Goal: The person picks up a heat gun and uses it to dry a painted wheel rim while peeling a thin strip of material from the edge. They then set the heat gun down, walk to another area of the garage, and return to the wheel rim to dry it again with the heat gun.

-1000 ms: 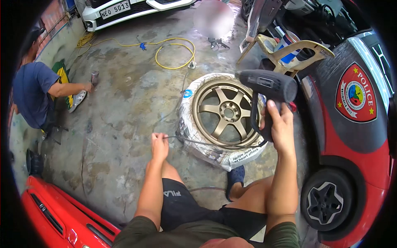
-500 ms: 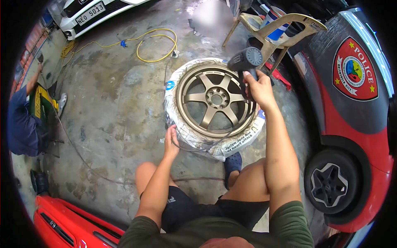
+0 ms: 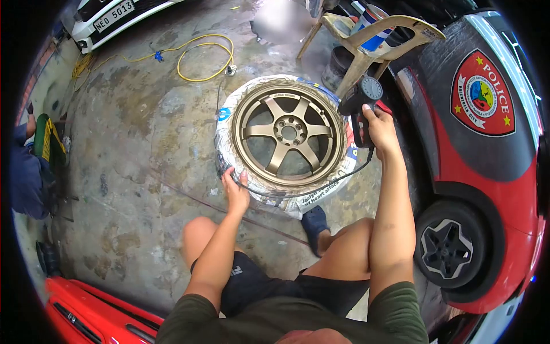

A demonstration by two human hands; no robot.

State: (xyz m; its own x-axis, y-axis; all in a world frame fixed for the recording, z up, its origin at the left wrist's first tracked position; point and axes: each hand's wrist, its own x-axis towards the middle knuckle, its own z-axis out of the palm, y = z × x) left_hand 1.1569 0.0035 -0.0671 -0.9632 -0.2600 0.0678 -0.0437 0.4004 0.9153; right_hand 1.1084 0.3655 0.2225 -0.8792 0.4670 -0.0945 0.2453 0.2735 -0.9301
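Note:
A bronze six-spoke wheel (image 3: 306,131) lies flat on the floor, its tyre covered with printed paper (image 3: 226,137). My right hand (image 3: 379,131) is closed around the handle of a black heat gun (image 3: 362,106), held at the right side of the wheel with its round dial end facing up. From its handle a black cord (image 3: 335,184) curves over the near edge of the covered tyre to my left hand (image 3: 235,188). That hand is at the tyre's near left edge, fingers bent around the cord.
A yellow extension cord (image 3: 231,51) loops beyond the wheel. A plastic chair (image 3: 358,57) holds a paint can (image 3: 372,31), with a dark bucket (image 3: 338,67) beside it. Cars stand around: red and grey right (image 3: 481,166), red near left (image 3: 91,312), white far left (image 3: 109,28). A person (image 3: 28,178) is at left.
My right hand has moved the heat gun right, from over the rim to beside it. My left hand stays at the tyre's edge. The view has shifted slightly, and the person at left is turned or moved.

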